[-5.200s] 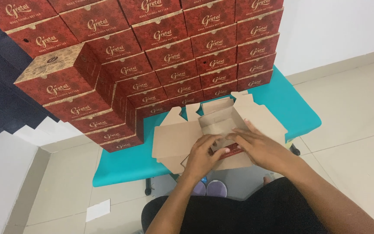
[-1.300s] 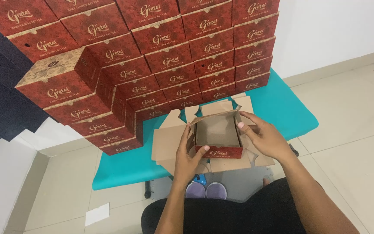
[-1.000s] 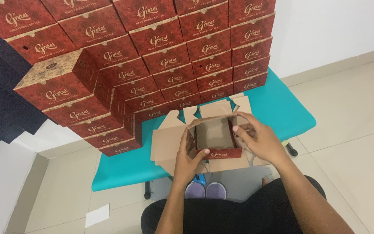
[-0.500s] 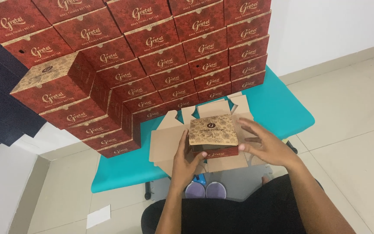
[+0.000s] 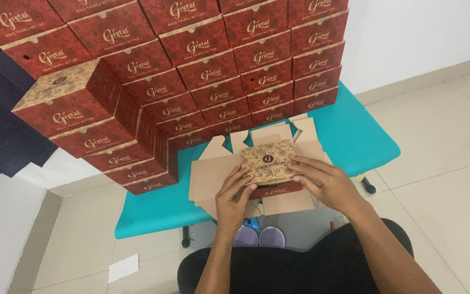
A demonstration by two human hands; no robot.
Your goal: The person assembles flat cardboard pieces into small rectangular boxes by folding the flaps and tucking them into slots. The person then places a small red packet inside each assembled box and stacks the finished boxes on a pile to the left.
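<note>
Box in hand: small red cardboard box with a patterned kraft-brown lid (image 5: pixel 268 161), closed on top, held just above the flat brown cardboard blanks (image 5: pixel 211 175) on the teal padded bench (image 5: pixel 354 142).
Left hand: left hand (image 5: pixel 233 197) at the near left corner of the box, fingers curled up against the lid edge and the side, gripping it.
Right hand: right hand (image 5: pixel 327 182) on the right side of the box, fingers spread flat over the lid, pressing down, not closed into a fist.
Doing the step well: probably best to keep the flat fingers on the lid while pushing the front edge fully in with the thumbs, so that the lid sits square and no corner stands up; better to hold the box level and not to squeeze the thin walls.
Count of hands: two, both on the same box.
Count of boxes in work: one.
Count of finished boxes: wall of stacked red boxes (image 5: pixel 202 71) behind the bench, several tens visible, exact number impossible to tell because the rows run out of view.
Count of blanks: a pile, number not clear.
Other things: one white paper sheet (image 5: pixel 123 268) on the tiled floor; two purple slippers (image 5: pixel 258 237) under the bench.
</note>
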